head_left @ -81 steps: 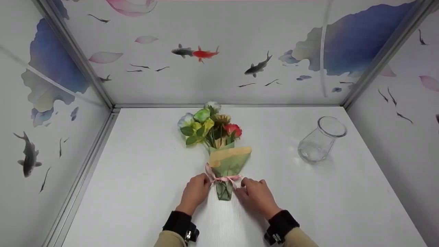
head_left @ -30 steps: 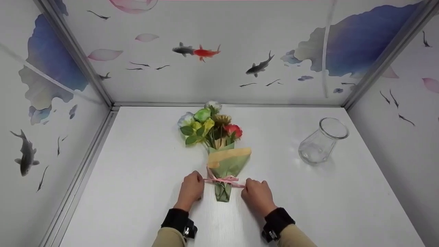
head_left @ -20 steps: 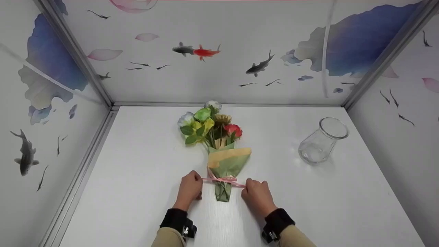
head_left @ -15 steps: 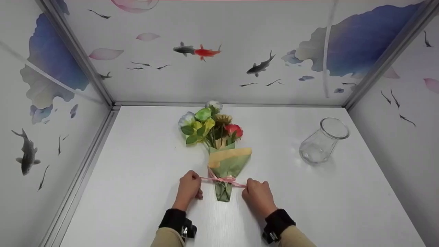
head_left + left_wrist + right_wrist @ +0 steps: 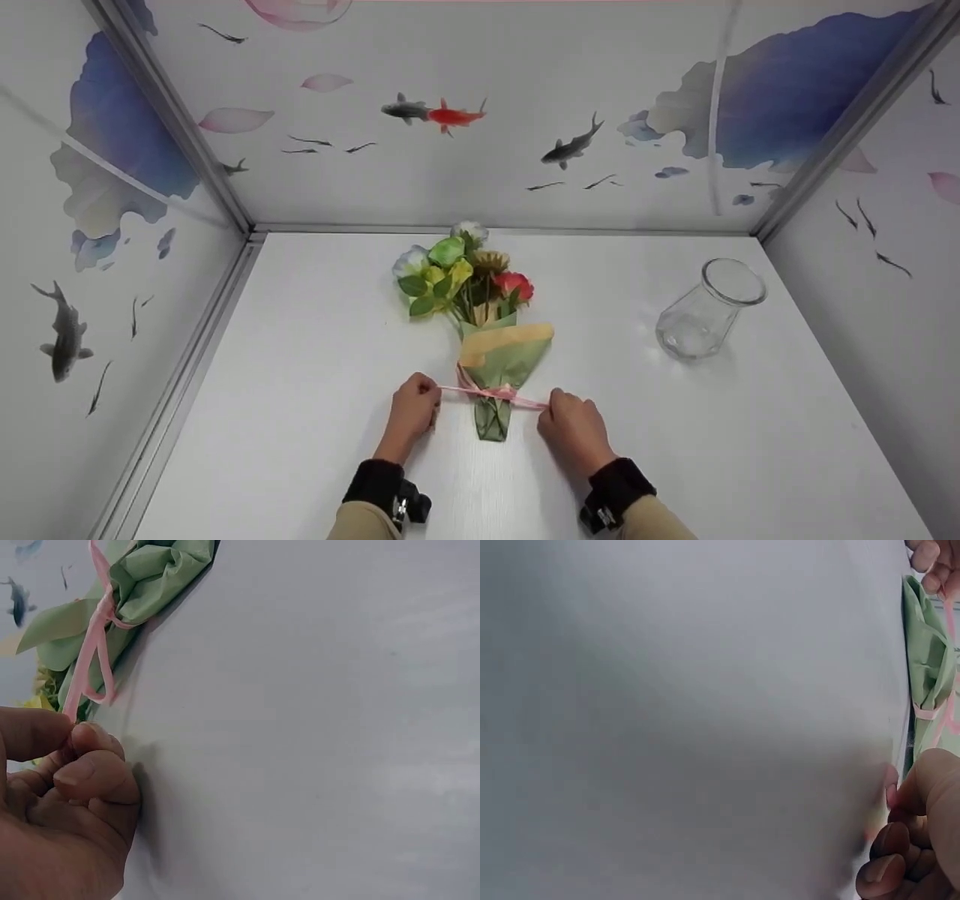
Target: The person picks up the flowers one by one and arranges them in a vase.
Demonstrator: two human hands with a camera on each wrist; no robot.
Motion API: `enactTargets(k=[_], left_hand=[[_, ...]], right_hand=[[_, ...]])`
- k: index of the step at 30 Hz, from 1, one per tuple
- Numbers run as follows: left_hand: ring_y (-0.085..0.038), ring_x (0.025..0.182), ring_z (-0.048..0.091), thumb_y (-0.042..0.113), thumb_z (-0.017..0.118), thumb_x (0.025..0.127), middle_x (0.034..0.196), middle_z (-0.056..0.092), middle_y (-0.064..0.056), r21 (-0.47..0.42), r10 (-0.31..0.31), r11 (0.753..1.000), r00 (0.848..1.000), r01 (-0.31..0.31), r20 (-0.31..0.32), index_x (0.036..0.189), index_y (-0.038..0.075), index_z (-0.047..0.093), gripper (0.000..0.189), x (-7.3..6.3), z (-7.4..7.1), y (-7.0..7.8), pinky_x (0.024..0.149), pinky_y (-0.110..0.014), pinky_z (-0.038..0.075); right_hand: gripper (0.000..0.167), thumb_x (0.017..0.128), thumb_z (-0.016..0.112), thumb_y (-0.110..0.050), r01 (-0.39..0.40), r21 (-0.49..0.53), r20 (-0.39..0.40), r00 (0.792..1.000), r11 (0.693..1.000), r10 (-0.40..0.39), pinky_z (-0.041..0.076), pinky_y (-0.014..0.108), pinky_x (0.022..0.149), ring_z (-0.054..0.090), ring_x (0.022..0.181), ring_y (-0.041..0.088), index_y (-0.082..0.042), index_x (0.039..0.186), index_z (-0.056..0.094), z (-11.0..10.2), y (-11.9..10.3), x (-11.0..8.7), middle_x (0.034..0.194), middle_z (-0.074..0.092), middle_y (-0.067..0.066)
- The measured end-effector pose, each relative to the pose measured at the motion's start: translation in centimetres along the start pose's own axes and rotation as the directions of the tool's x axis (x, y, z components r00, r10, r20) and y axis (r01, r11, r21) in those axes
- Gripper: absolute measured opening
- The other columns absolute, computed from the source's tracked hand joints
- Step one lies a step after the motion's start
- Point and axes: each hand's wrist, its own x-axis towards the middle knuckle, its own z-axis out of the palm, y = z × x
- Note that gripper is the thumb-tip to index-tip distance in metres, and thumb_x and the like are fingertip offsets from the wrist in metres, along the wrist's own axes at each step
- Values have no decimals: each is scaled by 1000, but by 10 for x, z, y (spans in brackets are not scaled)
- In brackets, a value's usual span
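A bouquet of artificial flowers (image 5: 465, 274) lies on the white table, its stems wrapped in green and tan paper (image 5: 506, 356). Round the narrow part of the wrap runs a pink ribbon (image 5: 499, 392), knotted at the front. My left hand (image 5: 411, 411) pinches one ribbon end between thumb and forefinger, left of the bouquet. On the other side, my right hand (image 5: 576, 427) pinches the opposite end. Both ends are stretched out sideways from the knot. The left wrist view shows a ribbon loop (image 5: 105, 675) hanging beside the wrap (image 5: 161, 577).
A clear glass vase (image 5: 697, 319) with a wide rim stands at the right of the table (image 5: 315, 315). White panels printed with fish and petals (image 5: 487, 172) enclose the back and both sides, joined by grey metal frames.
Both hands have moved apart, left hand outward to the left and right hand slightly to the right. The ribbon ends are drawn out and the bow at the knot has become smaller.
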Motion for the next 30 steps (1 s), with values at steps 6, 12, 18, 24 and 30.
enactTargets(k=[6, 12, 18, 24, 30], left_hand=[[-12, 56, 49, 8, 55, 94, 78, 57, -4, -26, -28, 999, 999, 27, -15, 96, 2, 60, 8, -2, 3, 4, 52, -26, 41], [-10, 52, 44, 12, 53, 100, 75, 54, -4, -220, -116, 968, 992, 122, 39, 102, 2, 56, 11, -6, 5, 10, 46, -23, 35], [-7, 48, 32, 11, 52, 102, 66, 41, 3, -397, -173, 897, 981, 193, 86, 104, 1, 53, 10, -7, 4, 13, 43, -21, 28], [-5, 47, 25, 11, 48, 105, 62, 32, 6, -526, -179, 820, 974, 227, 140, 104, 2, 49, 9, -10, 2, 15, 42, -20, 23], [-4, 46, 22, 10, 48, 105, 60, 28, 7, -590, -161, 771, 970, 239, 183, 100, 4, 45, 7, -10, -3, 13, 41, -20, 21]], right_hand=[[24, 85, 58, -4, -48, 55, 7, 999, 997, 48, 34, 40, 50, 38, 53, 22, -12, 70, 41, -4, 6, 1, 61, 42, 3], [17, 85, 60, -6, -144, 169, 46, 989, 975, 139, 35, 36, 52, 42, 58, 20, -12, 74, 49, -9, 10, 3, 65, 47, 2], [14, 85, 62, -6, -223, 283, 79, 975, 933, 209, 33, 30, 56, 42, 60, 16, -11, 75, 52, -13, 15, 3, 65, 46, -2], [17, 86, 60, -5, -232, 316, 72, 973, 920, 221, 31, 29, 56, 38, 59, 15, -10, 74, 50, -15, 19, 4, 63, 39, -4], [17, 86, 57, -3, -225, 325, 57, 974, 919, 218, 30, 28, 56, 36, 58, 13, -9, 73, 48, -19, 23, 2, 62, 36, -5]])
